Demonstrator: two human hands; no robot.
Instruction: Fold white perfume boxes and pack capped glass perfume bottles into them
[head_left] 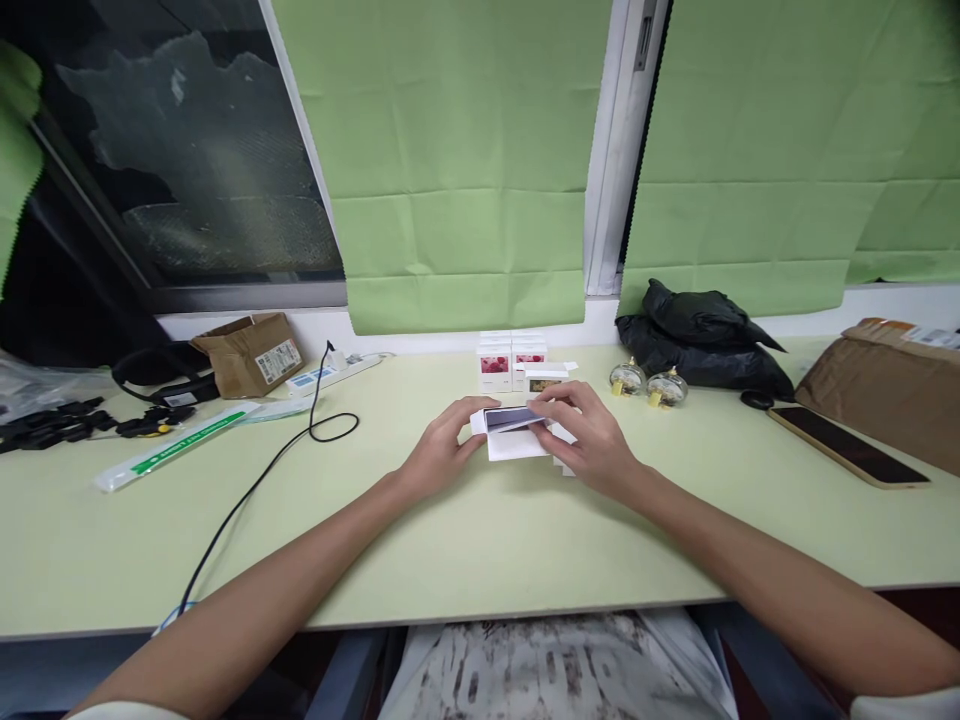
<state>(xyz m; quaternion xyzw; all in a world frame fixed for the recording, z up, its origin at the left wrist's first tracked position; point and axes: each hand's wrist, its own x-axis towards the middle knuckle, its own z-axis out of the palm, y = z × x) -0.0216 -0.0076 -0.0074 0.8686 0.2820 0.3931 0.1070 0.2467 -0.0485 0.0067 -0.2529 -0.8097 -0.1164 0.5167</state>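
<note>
A small white box (517,446) is held above the table between my two hands, its top open and a dark grey interior showing. My left hand (444,448) grips the box's left end, thumb in front and fingers behind. At the other end, the thumb and fingers of my right hand (586,440) close on the box by its opening; they hide part of it. Just behind the hands stands a white box with a yellowish picture (546,381). Farther back are several white boxes with red flower pictures (494,368). More white box edges (568,467) show under my right hand.
Two round glass ornaments with gold parts (646,384) stand right of the boxes, before black plastic bags (697,345). At right lie a phone (847,446) and a brown parcel (885,390). Leftward are a black cable (259,478), power strip (336,372), opened carton (251,355) and green-white packet (180,443).
</note>
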